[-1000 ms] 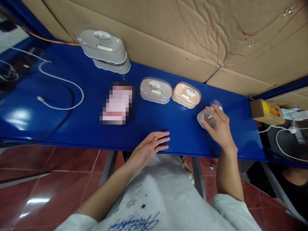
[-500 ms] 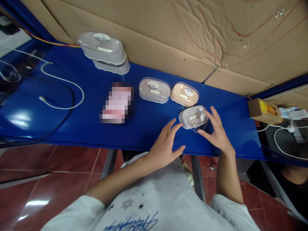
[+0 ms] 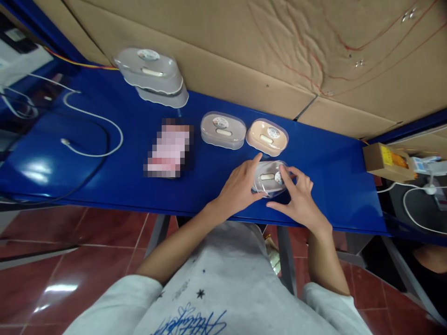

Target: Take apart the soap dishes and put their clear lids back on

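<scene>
A small oval storage box [image 3: 267, 177] with a clear lid, a pale oblong piece and a round label on top lies on the blue table, between my hands. My left hand [image 3: 237, 188] is around its left end, thumb at the near side and fingers at the far side. At the right end is my right hand [image 3: 298, 195], its index finger on the lid by the label and its other fingers behind that end. The right thumb points left, in front of the box. Just behind stand a peach box [image 3: 267, 137] and a larger grey box [image 3: 223, 131], both with clear lids.
Two stacked grey boxes [image 3: 150, 74] stand at the back left against the cardboard wall [image 3: 216, 46]. A blurred-out pink rectangle [image 3: 169, 149] and a white cable [image 3: 115, 125] lie on the table [image 3: 202, 186]. A carton [image 3: 386, 163] is at the right.
The small box has shifted left and nearer to me, and its lid sits more squarely. My right hand has moved left with it; my left hand has closed around the left end.
</scene>
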`<state>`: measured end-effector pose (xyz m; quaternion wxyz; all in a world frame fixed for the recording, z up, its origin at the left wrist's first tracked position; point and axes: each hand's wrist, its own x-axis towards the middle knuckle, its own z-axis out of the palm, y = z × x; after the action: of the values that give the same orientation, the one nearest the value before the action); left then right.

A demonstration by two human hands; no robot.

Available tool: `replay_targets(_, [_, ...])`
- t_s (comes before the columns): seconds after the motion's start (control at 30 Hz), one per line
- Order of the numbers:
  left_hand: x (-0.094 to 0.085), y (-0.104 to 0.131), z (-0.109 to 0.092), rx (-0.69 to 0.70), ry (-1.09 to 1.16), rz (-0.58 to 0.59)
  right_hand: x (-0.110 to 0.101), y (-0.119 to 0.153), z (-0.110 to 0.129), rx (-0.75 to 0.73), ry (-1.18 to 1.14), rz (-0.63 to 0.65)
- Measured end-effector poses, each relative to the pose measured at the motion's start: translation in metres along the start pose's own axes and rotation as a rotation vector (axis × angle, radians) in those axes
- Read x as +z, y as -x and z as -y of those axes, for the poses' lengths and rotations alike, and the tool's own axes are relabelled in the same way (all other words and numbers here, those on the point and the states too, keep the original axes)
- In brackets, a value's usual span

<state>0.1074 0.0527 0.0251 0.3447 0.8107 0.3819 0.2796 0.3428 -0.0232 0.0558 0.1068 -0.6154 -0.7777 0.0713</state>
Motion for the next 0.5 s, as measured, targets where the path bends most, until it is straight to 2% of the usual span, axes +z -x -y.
replay_targets(0.23, [-0.023,0.019,0.008,0.041,0.251,0.016,-0.009,-0.024,0.000,-0.224,-0.156,0.002])
replay_targets(0.37, [-0.024,0.018,0.008,0.076,0.297,-0.043,-0.013,-0.043,0.002,-0.273,-0.323,0.120])
replay_targets(0.5, [-0.024,0.019,0.009,0.075,0.355,-0.079,-0.020,-0.053,0.003,-0.265,-0.365,0.204])
